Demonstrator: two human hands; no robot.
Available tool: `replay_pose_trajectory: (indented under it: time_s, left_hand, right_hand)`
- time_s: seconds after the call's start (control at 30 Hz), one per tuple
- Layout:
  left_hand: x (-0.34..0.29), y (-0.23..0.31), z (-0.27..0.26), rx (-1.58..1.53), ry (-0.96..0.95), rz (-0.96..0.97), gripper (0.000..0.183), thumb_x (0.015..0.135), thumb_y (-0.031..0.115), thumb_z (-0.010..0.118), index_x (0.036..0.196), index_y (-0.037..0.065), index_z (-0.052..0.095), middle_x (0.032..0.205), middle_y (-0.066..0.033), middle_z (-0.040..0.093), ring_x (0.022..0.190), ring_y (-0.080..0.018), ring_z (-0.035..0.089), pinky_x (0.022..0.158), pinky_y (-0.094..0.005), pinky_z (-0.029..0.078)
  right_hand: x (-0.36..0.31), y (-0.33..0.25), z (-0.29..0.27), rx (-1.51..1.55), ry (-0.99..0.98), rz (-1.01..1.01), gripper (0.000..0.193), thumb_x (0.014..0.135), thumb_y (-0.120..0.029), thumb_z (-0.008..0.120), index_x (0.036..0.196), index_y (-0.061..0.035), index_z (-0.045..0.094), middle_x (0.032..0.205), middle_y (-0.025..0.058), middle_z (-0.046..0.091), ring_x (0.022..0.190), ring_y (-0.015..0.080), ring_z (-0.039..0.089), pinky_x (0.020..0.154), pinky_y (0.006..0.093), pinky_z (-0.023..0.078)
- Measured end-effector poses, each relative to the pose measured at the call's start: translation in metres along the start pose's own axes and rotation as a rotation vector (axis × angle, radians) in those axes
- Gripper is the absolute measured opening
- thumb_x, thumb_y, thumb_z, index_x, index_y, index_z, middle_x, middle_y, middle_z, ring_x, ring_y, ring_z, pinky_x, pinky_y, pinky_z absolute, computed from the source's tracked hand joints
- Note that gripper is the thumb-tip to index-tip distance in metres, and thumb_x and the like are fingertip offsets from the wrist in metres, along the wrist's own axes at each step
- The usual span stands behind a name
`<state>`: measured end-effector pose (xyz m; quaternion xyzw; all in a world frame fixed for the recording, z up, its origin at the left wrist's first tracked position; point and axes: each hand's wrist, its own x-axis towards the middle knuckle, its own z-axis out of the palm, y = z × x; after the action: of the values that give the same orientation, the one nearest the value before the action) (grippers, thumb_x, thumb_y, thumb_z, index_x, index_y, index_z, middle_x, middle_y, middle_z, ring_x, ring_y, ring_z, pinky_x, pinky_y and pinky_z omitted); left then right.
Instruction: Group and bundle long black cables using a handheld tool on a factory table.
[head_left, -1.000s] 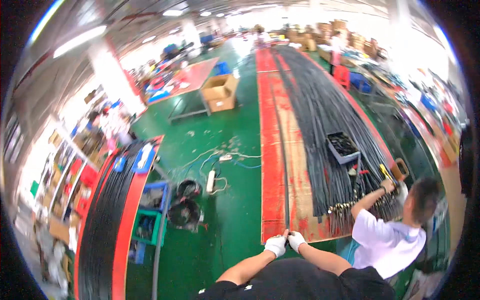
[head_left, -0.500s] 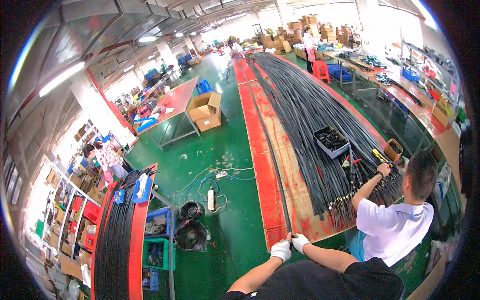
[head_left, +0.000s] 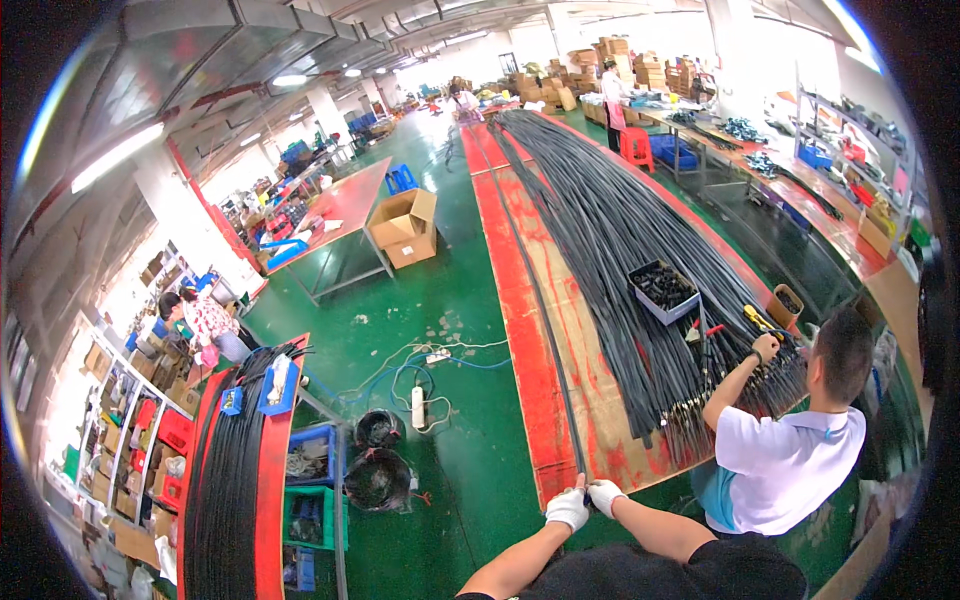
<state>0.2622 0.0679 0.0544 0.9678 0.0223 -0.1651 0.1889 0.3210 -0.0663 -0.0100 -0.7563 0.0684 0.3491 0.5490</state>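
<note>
A single long black cable (head_left: 556, 380) runs lengthwise along the left part of a red and tan table (head_left: 515, 400). My left hand (head_left: 567, 508), in a white glove with bare fingertips, is closed on the cable's near end at the table's front edge. Just right of it, my white-gloved right hand (head_left: 605, 496) is closed at the same end. Its fingertips are partly hidden, and the cable's tip cannot be made out between the hands. A thick spread of black cables (head_left: 600, 240) with stripped, metallic-looking near ends covers the table's right side.
A co-worker (head_left: 790, 450) in a white shirt works at the right corner, near yellow-handled pliers (head_left: 762, 319). A box of black parts (head_left: 664, 290) rests on the cables. Left lie a power strip (head_left: 418, 408), black buckets (head_left: 380, 478) and another cable-covered table (head_left: 270, 520).
The whole view has tilted and shifted slightly. My hands stay together on the cable end at the table's front edge, with little visible change in grip.
</note>
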Motion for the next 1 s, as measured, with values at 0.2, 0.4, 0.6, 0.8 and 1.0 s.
replay_pose_trajectory:
  time_s: [0.2,0.4,0.6,0.8,1.0]
  left_hand:
    - [-0.004,-0.025,-0.005,-0.017,-0.020,0.019,0.087,0.092,0.047,0.069,0.165,0.013,0.033,0.117,-0.0220,0.072,0.104,-0.0397,0.073,0.091,-0.0489,0.057]
    - [-0.008,-0.042,-0.006,-0.030,0.035,0.093,0.085,0.093,0.050,0.067,0.161,0.007,0.038,0.108,-0.0223,0.073,0.095,-0.0405,0.074,0.085,-0.0507,0.058]
    - [-0.005,-0.054,0.001,-0.082,0.094,0.191,0.083,0.092,0.050,0.067,0.158,0.007,0.041,0.100,-0.0199,0.072,0.089,-0.0408,0.073,0.080,-0.0507,0.058]
    - [-0.004,-0.056,-0.004,-0.094,0.072,0.177,0.087,0.088,0.048,0.072,0.158,0.006,0.040,0.101,-0.0213,0.073,0.089,-0.0408,0.074,0.080,-0.0520,0.058]
    - [0.004,-0.056,-0.007,-0.101,0.068,0.118,0.078,0.093,0.042,0.064,0.159,0.005,0.041,0.101,-0.0214,0.072,0.087,-0.0401,0.073,0.079,-0.0512,0.057]
  right_hand:
    - [-0.008,-0.014,0.023,0.039,0.007,0.063,0.035,0.103,-0.019,0.055,0.123,0.0045,0.071,0.114,0.0180,0.076,0.098,0.0274,0.072,0.085,0.0402,0.056]
    - [-0.008,-0.011,0.040,-0.106,0.102,0.025,0.033,0.104,-0.026,0.057,0.112,0.0020,0.073,0.099,0.0188,0.076,0.088,0.0274,0.072,0.075,0.0421,0.056]
    - [-0.004,-0.002,0.047,-0.012,0.133,0.082,0.033,0.104,-0.028,0.057,0.108,-0.0001,0.073,0.097,0.0175,0.075,0.082,0.0283,0.071,0.071,0.0422,0.056]
    - [-0.011,-0.013,0.051,0.003,0.165,0.097,0.032,0.105,-0.029,0.056,0.109,-0.0010,0.073,0.094,0.0165,0.074,0.080,0.0271,0.070,0.067,0.0427,0.056]
    - [-0.022,-0.031,0.048,-0.370,0.200,0.028,0.037,0.101,-0.032,0.059,0.112,-0.0003,0.075,0.109,0.0259,0.075,0.098,0.0390,0.074,0.087,0.0444,0.056]
